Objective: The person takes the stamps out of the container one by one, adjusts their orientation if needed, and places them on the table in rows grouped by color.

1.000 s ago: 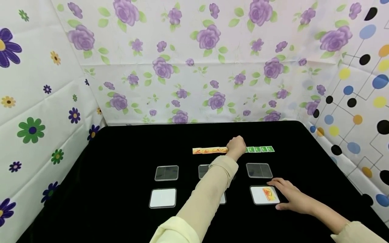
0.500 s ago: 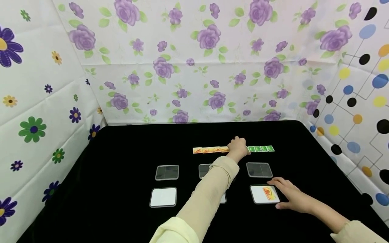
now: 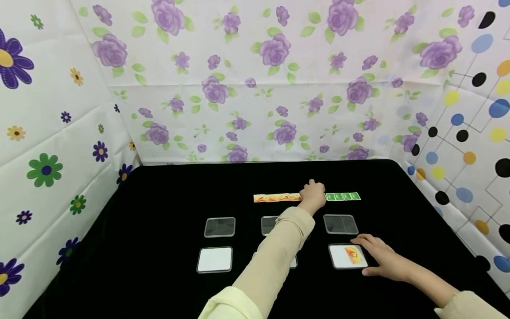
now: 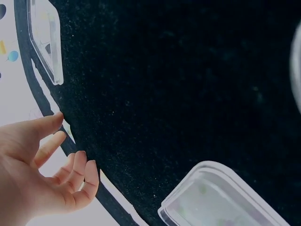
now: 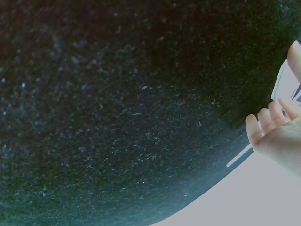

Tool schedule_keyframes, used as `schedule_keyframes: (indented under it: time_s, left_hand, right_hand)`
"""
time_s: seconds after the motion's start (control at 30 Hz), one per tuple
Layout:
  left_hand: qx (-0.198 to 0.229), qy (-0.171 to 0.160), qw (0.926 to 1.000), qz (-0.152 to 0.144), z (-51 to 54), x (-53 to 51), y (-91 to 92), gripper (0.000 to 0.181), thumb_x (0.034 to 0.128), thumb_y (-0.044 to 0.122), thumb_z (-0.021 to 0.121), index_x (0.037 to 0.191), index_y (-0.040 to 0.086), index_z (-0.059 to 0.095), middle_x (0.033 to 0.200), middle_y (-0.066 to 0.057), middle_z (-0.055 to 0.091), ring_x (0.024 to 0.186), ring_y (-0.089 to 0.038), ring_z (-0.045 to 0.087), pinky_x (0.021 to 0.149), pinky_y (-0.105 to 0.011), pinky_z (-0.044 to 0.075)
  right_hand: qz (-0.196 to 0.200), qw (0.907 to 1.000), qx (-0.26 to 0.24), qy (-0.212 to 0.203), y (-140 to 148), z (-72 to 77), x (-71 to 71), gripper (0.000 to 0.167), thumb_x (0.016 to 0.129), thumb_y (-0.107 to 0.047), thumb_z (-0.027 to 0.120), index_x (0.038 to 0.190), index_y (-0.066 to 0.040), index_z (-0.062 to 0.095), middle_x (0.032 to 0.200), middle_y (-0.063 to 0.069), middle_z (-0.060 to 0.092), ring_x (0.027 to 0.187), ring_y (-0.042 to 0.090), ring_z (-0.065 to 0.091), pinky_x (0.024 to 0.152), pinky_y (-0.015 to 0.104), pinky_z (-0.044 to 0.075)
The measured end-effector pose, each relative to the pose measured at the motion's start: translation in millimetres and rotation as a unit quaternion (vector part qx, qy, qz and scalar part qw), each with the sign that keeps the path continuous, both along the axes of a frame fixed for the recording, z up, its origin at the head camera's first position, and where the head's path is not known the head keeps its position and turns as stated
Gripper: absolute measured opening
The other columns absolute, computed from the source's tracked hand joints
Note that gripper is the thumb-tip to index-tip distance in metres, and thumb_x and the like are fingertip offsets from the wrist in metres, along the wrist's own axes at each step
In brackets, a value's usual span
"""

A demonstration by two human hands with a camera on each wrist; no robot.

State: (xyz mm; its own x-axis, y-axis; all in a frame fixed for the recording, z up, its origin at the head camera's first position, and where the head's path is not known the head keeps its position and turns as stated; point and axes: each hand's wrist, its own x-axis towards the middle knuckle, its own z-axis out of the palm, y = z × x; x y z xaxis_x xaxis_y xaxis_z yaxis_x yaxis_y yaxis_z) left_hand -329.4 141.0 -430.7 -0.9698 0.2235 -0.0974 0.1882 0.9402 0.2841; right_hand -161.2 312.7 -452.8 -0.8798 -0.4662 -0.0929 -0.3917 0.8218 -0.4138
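My left hand [image 3: 313, 195] reaches to the far row of small cards, over the place where the orange cards [image 3: 276, 198] meet the green cards [image 3: 342, 196]. In the left wrist view its thumb and index fingertip stand apart, with a bit of the row between them; the other fingers are loosely curled. My right hand [image 3: 382, 258] rests at the right end of a shallow plastic case [image 3: 338, 257], index finger by the upper corner and thumb by the lower. An orange-yellow card [image 3: 353, 255] lies in that case, on its white lining.
A white-lined case [image 3: 214, 259] lies at the front left; another in the middle is mostly behind my left sleeve [image 3: 275, 257]. Behind them lie clear plastic pieces [image 3: 220, 227], [image 3: 340, 224], with a third partly covered. Patterned cloth walls [image 3: 255, 110] enclose the black table [image 3: 167, 199].
The left hand's fingers have shifted slightly over the row, from a more closed shape to one with a raised knuckle. The right hand and the case have stayed in place.
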Motion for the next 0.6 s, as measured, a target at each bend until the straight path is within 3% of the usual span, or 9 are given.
schedule_keyframes:
  time_s: [0.23,0.4,0.6]
  left_hand:
    - [0.016,0.011,0.9998,-0.002,3.3,1.7,-4.2,0.029,0.0908,0.021,0.06,0.118,0.03,0.063,0.12,0.001,0.051,0.099,-0.018,0.054,0.079,-0.036,0.048]
    - [0.014,0.006,0.9999,-0.006,-1.1,2.5,-12.2,0.024,0.0881,0.025,0.064,0.111,0.03,0.066,0.116,0.002,0.052,0.099,-0.017,0.054,0.079,-0.034,0.047]
    - [0.019,0.01,0.9985,-0.051,-1.9,3.6,-22.8,0.024,0.0897,0.03,0.063,0.113,0.029,0.065,0.115,0.002,0.053,0.098,-0.017,0.056,0.079,-0.032,0.048]
  right_hand:
    - [0.002,0.9999,0.004,0.01,-0.4,-0.6,-0.5,0.074,0.07,-0.028,0.081,0.13,-0.002,0.046,0.132,0.025,0.044,0.117,0.047,0.044,0.086,0.061,0.043]
    - [0.002,1.0,0.0,0.001,-0.1,-0.4,0.2,0.075,0.07,-0.029,0.08,0.131,-0.001,0.045,0.133,0.027,0.042,0.117,0.048,0.043,0.086,0.062,0.042]
    - [0.001,1.0,-0.003,0.001,-1.4,-1.7,-0.2,0.075,0.071,-0.029,0.08,0.131,-0.001,0.045,0.133,0.027,0.042,0.117,0.048,0.043,0.086,0.061,0.042]
